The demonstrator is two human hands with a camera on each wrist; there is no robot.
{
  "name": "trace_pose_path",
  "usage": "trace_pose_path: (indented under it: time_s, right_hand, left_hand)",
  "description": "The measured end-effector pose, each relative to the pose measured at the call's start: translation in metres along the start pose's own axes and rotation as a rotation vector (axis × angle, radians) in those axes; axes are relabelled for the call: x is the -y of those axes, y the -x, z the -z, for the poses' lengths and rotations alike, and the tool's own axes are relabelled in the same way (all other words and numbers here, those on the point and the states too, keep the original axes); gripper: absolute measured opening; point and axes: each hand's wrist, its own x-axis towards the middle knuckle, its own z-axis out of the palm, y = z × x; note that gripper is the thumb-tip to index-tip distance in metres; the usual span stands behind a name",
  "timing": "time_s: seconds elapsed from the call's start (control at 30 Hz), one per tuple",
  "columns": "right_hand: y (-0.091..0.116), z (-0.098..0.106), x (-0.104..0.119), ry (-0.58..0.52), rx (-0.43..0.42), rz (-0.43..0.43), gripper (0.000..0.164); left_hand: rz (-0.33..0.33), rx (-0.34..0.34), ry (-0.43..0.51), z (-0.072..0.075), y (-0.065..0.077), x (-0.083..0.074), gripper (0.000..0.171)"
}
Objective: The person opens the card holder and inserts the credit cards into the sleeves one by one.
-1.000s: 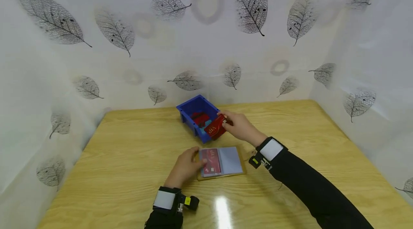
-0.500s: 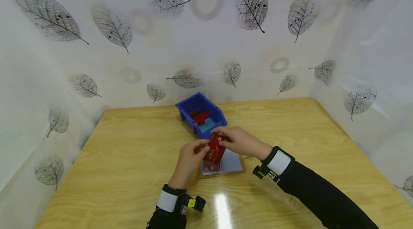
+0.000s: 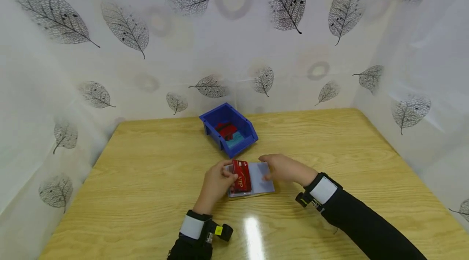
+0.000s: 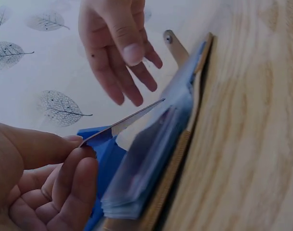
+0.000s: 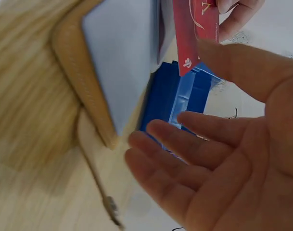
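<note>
My left hand pinches a red VIP card by its edge between thumb and fingers. The card hovers over the left side of an open card holder with clear plastic sleeves and a tan cover. In the left wrist view the card appears edge-on, apart from the stack of sleeves. My right hand is at the holder's right side with nothing in its grasp. The right wrist view shows that hand's fingers spread and relaxed beside the holder's pale page.
Behind the card holder stands a blue bin with red cards and a light blue card inside. A strap with a metal snap sticks out from the holder. A leaf-patterned sheet surrounds the wooden table.
The right hand brought the red card from the bin to above the holder. The left hand now holds it alone; the right hand has let go and moved right.
</note>
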Motion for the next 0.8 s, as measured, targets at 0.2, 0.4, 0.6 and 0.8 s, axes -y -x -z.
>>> trace_pose_path:
  time_s: [0.2,0.4,0.6,0.8]
  right_hand:
    - [0.002,-0.007,-0.003,0.057,0.041,-0.014,0.061]
    - [0.001,-0.008,-0.003,0.070,0.035,0.002,0.058]
    - [0.001,-0.010,-0.005,0.098,0.024,0.037,0.059]
    - [0.001,-0.011,-0.007,0.117,0.018,0.056,0.058]
  left_hand:
    - [0.082,-0.001,0.038,-0.007,-0.003,0.006,0.048]
    - [0.080,-0.069,0.024,-0.011,-0.007,0.006,0.053]
    - [0.102,-0.121,-0.001,-0.017,-0.007,0.002,0.052]
    - [0.137,-0.108,0.090,-0.024,-0.007,0.001,0.052]
